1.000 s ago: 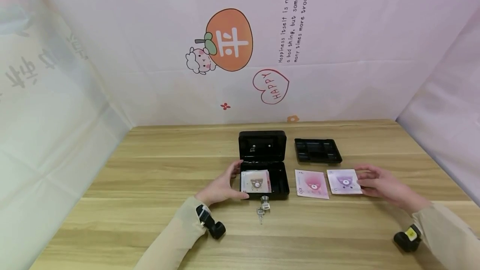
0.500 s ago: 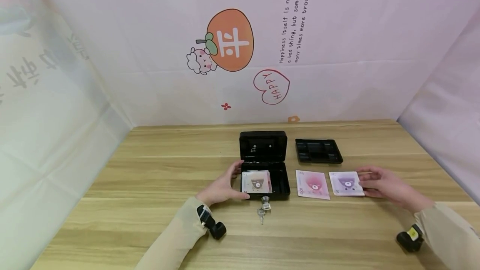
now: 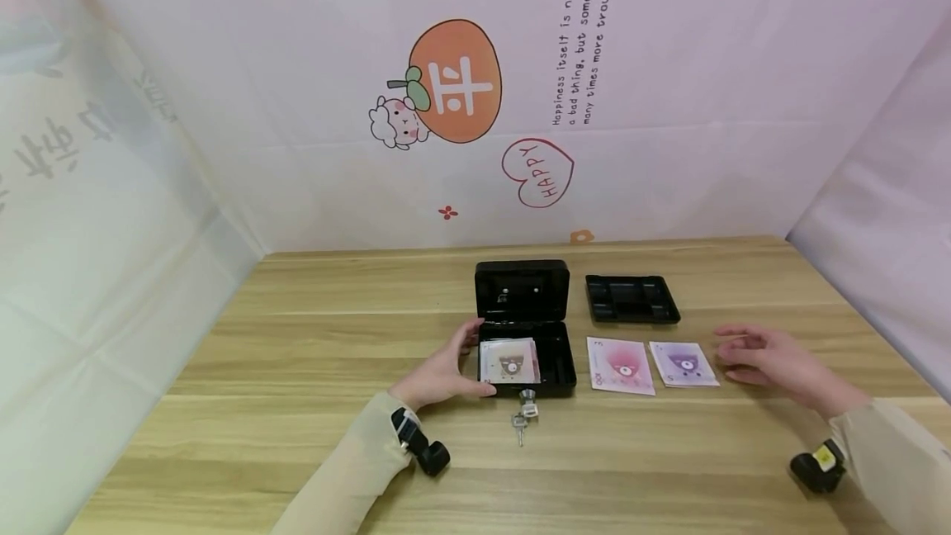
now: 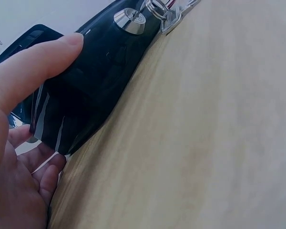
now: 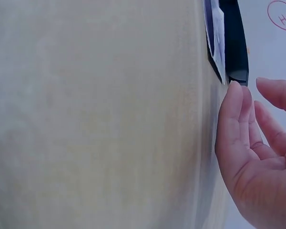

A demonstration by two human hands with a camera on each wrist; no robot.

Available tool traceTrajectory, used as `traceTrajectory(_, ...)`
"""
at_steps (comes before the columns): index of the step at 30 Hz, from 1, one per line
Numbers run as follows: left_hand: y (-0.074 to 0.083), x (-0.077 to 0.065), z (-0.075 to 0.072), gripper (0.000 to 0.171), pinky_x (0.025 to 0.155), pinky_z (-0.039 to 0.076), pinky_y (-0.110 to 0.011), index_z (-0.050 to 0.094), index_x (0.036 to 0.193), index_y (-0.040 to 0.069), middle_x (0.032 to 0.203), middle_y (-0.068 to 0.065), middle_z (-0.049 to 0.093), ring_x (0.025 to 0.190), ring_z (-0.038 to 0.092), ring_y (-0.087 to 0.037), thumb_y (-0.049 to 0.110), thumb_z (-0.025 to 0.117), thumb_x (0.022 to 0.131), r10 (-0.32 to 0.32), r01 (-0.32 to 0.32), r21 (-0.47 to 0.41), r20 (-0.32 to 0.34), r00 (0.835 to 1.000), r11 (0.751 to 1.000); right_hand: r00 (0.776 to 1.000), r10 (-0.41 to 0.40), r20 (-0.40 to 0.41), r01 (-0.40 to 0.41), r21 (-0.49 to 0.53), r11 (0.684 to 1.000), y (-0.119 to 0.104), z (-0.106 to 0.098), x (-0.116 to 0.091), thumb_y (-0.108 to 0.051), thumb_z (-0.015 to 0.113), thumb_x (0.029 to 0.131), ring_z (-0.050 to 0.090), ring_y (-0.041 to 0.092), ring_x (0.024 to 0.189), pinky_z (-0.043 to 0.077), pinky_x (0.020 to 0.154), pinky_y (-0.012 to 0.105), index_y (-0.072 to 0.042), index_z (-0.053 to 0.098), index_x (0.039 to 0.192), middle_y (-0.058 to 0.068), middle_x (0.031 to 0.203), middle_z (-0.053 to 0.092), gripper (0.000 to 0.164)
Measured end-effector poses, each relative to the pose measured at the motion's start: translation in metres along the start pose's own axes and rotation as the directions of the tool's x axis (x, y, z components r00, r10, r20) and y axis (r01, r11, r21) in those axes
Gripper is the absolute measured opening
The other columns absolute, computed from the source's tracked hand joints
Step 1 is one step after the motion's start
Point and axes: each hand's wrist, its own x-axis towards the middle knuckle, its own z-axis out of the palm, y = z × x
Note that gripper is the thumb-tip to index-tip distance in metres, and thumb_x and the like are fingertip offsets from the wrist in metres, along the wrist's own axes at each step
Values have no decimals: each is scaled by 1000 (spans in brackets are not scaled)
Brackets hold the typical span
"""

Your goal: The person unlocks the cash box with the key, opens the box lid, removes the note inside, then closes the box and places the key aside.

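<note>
My left hand (image 3: pixel 438 368) holds the left side of a black cash box (image 3: pixel 555 353), its thumb along the front and its fingers round the rear side. The box's lid (image 3: pixel 522 286) stands raised. Inside, to the left, lies a stack of toy banknotes (image 3: pixel 507 360). Pink banknotes (image 3: pixel 621 366) marked 100 lie on the table to the right of the box, with purple banknotes (image 3: pixel 683 364) beside them. Just right of the purple notes is my right hand (image 3: pixel 776 366), thumb and fingers spread apart with nothing between them. The right wrist view shows its fingertips (image 5: pixel 234 88) near the notes' edge.
A black compartment tray (image 3: pixel 631 300) sits behind the banknotes. At the front of the box, a key is in the silver lock (image 4: pixel 131 21), and another key (image 3: pixel 520 429) hangs from it over the wooden table (image 3: pixel 297 403). A printed cloth (image 3: pixel 669 172) rises behind the table.
My right hand has let go of the purple banknotes and drawn off slightly to the right. The notes stay on the table, and my left hand keeps its place on the cash box.
</note>
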Motion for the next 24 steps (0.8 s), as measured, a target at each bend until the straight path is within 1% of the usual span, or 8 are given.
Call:
traceTrajectory(2,0,0,0,105,113,25,-51,16,151,21,150,-14,30,136,32,-32,19,83,70,-3,3,1,-3,1000,1000,1000,2,1,-2,8,1000,-1,-1,0,-3,50,96,60,-2,88,56,79,25,20,22,134,-6,98,61,53)
traceTrajectory(6,0,-1,0,106,113,25,-51,16,151,20,150,-15,31,136,32,-32,19,83,70,-7,7,-8,-3,1000,1000,1000,-11,8,10,55,998,-2,-1,1,-6,51,96,62,1,88,56,78,25,12,38,128,-6,97,62,39)
traceTrajectory(7,1,-1,0,106,113,25,-51,16,151,20,150,-15,31,136,32,-32,19,83,70,-6,6,-10,-3,1000,1000,1000,-19,8,18,60,998,-3,0,1,-7,50,97,62,1,89,56,78,25,12,39,128,-6,98,62,38)
traceTrajectory(10,1,-1,0,105,113,25,-49,15,151,18,149,-16,32,135,33,-32,18,83,70,3,-3,-16,-2,1000,1000,1000,-30,5,29,64,998,-6,5,1,-10,50,98,62,2,90,56,79,25,15,36,130,-6,101,60,43)
traceTrajectory(13,1,-1,0,105,113,26,-49,15,151,17,148,-16,32,135,33,-32,19,83,71,8,-9,-13,-2,1000,1000,1000,-29,7,29,45,999,-12,15,2,-14,50,98,61,2,92,55,80,25,19,24,135,-2,107,58,56)
traceTrajectory(19,2,-1,0,105,113,27,-48,15,151,16,150,-15,30,135,33,-32,19,83,71,18,-18,-13,0,1000,1000,999,-26,41,23,66,998,-27,37,6,-15,52,97,59,4,92,55,80,24,17,27,134,13,117,50,55)
traceTrajectory(21,2,-1,0,104,113,27,-48,15,151,16,151,-15,29,135,33,-32,18,83,71,20,-20,-17,1,1000,1000,998,-40,53,36,76,996,-32,44,8,-15,51,97,58,3,93,54,81,24,17,28,133,12,117,50,53)
traceTrajectory(24,2,-1,0,105,113,26,-49,15,151,17,151,-14,28,135,32,-32,18,83,71,17,-17,-20,1,1000,1000,995,-68,69,63,78,995,-41,54,11,-14,52,97,58,2,93,54,81,23,15,32,131,6,113,53,49)
